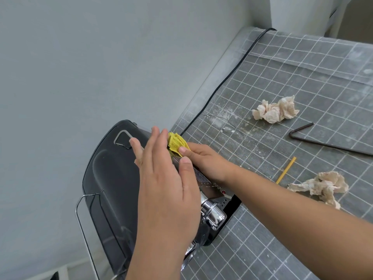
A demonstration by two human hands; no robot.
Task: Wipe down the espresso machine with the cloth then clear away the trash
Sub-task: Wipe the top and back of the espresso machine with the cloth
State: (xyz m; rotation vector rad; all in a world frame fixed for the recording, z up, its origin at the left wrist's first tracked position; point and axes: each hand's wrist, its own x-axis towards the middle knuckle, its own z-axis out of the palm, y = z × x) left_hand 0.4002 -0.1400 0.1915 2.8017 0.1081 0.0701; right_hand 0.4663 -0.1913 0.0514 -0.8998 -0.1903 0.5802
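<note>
Gripping a bunched yellow cloth (pixel 177 144), the right hand (pixel 203 160) pressed it against the top front edge of the black espresso machine (pixel 113 178), which stood at the desk (pixel 282 77) edge by the wall. Left hand (pixel 167 190) lay flat on the machine top, fingers straight. Trash on desk, right of machine: 2 crumpled tissues (pixel 275 110) (pixel 321 185), yellow stick (pixel 286 170), bent dark straw (pixel 323 141). Black cable (pixel 228 77) ran along the desk's far edge.

Looks like a home kitchen corner or small coffee nook. Shown by a black espresso machine (pixel 113 178) at 8 o'clock against a plain grey wall (pixel 80 57), on a grid-patterned tablecloth (pixel 302 77) at 3 o'clock.
</note>
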